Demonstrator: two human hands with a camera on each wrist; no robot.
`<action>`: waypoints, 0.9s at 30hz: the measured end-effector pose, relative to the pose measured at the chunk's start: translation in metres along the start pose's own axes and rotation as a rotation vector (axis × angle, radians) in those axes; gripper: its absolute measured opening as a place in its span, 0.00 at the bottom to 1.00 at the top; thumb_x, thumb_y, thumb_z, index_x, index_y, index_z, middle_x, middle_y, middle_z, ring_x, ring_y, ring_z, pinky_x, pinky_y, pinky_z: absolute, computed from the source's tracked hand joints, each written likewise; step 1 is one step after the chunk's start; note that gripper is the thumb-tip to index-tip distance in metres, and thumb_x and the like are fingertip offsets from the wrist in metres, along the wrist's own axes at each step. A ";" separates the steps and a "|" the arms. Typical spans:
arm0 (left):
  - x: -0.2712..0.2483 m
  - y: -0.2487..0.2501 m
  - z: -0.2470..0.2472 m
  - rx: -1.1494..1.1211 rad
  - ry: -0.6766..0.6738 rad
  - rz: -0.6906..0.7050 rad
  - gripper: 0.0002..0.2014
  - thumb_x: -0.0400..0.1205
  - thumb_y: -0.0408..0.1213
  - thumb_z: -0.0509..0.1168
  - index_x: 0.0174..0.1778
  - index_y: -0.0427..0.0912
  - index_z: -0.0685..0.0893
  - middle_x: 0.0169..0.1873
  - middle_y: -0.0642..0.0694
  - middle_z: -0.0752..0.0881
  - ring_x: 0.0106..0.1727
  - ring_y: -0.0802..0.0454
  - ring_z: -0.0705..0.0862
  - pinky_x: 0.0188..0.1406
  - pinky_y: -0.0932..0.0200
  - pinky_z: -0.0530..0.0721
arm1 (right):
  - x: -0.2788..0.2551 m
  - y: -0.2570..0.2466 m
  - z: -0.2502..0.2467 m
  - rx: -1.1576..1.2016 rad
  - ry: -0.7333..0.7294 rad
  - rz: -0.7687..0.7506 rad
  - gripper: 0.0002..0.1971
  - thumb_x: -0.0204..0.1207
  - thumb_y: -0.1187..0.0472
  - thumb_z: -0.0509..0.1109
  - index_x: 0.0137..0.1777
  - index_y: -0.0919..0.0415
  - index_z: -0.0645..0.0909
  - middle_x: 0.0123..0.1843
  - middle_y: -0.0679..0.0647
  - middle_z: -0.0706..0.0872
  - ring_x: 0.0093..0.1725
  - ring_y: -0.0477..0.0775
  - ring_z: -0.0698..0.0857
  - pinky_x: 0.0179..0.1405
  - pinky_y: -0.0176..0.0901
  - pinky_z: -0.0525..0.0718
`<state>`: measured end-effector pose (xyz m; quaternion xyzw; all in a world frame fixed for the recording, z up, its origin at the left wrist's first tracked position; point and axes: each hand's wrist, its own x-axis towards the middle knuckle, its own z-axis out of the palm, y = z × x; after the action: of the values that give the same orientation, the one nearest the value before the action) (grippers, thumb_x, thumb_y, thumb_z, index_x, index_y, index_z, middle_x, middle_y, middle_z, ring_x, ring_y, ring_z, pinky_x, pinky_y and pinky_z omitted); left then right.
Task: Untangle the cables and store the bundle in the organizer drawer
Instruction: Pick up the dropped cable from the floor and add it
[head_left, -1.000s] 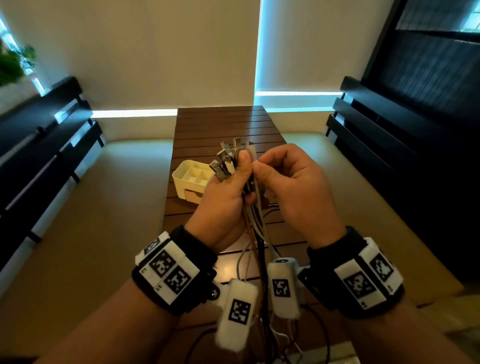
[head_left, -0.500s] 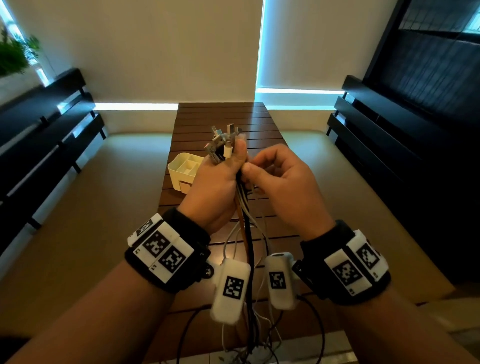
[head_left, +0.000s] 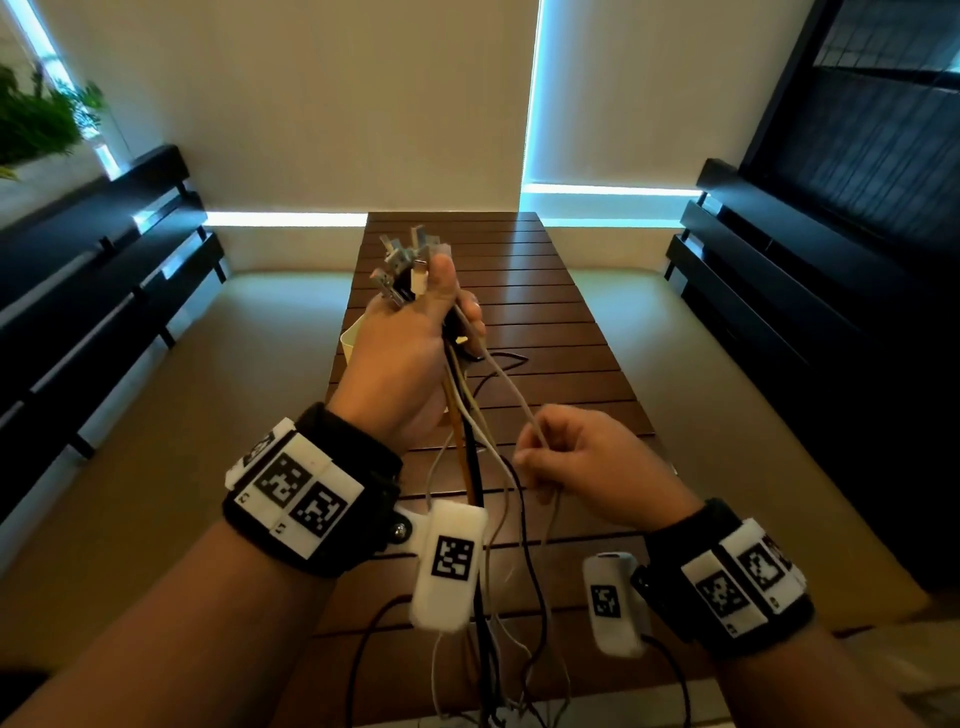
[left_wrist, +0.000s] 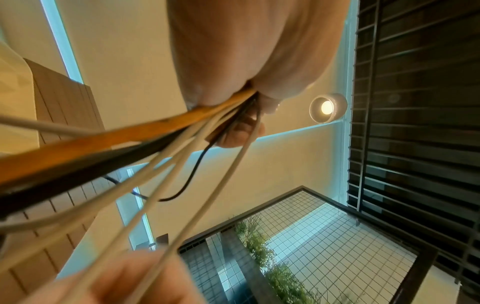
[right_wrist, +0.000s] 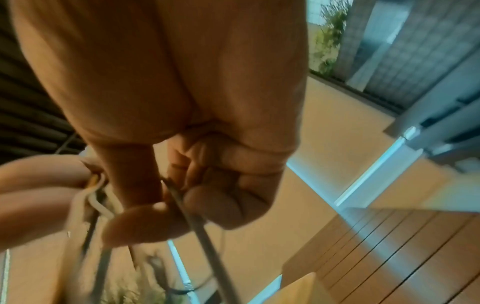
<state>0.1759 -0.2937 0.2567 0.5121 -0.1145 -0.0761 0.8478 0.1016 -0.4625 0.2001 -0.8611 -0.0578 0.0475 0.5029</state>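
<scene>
My left hand (head_left: 415, 332) is raised over the wooden table (head_left: 545, 332) and grips a bundle of cables (head_left: 467, 431) just below their plugs (head_left: 408, 265), which fan out above my thumb. White, orange and black cables hang from the fist (left_wrist: 161, 131) toward the table's near edge. My right hand (head_left: 576, 457) is lower and to the right, pinching a single white cable (head_left: 511, 389) between thumb and fingers (right_wrist: 179, 203); that cable runs taut up to the left fist. The white organizer (head_left: 350, 338) shows only as a corner behind my left hand.
Dark slatted benches (head_left: 104, 270) line the left side and the right side (head_left: 779, 291). A pale floor surrounds the table. Loose cable ends (head_left: 498, 675) pile at the near table edge. A thin black cable loop (head_left: 498, 364) lies on the slats.
My right hand has slid down and away from the left hand along one white cable, pulling it out to the right. The left hand has kept its grip and risen slightly.
</scene>
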 end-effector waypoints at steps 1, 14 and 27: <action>0.002 0.002 -0.001 -0.012 0.000 -0.007 0.10 0.88 0.46 0.61 0.47 0.44 0.79 0.30 0.48 0.81 0.32 0.55 0.81 0.37 0.57 0.82 | -0.002 0.005 -0.004 -0.023 -0.015 0.025 0.03 0.79 0.58 0.73 0.47 0.55 0.83 0.39 0.49 0.89 0.37 0.46 0.89 0.46 0.48 0.91; 0.007 -0.003 0.014 -0.092 -0.070 -0.045 0.12 0.88 0.47 0.60 0.46 0.43 0.77 0.28 0.49 0.76 0.29 0.55 0.79 0.31 0.59 0.83 | 0.030 -0.014 -0.016 -0.230 0.247 -0.274 0.04 0.83 0.51 0.67 0.54 0.45 0.83 0.52 0.40 0.81 0.57 0.39 0.79 0.58 0.39 0.79; 0.017 0.001 0.006 -0.086 -0.032 -0.026 0.16 0.90 0.47 0.56 0.38 0.44 0.74 0.24 0.52 0.70 0.19 0.61 0.67 0.19 0.67 0.69 | 0.023 -0.028 -0.027 -0.378 0.073 0.074 0.25 0.75 0.29 0.59 0.52 0.49 0.81 0.42 0.46 0.86 0.35 0.37 0.84 0.34 0.36 0.83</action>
<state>0.1908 -0.3028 0.2626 0.4751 -0.1179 -0.1003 0.8662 0.1264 -0.4688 0.2377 -0.9428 -0.0157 0.0232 0.3321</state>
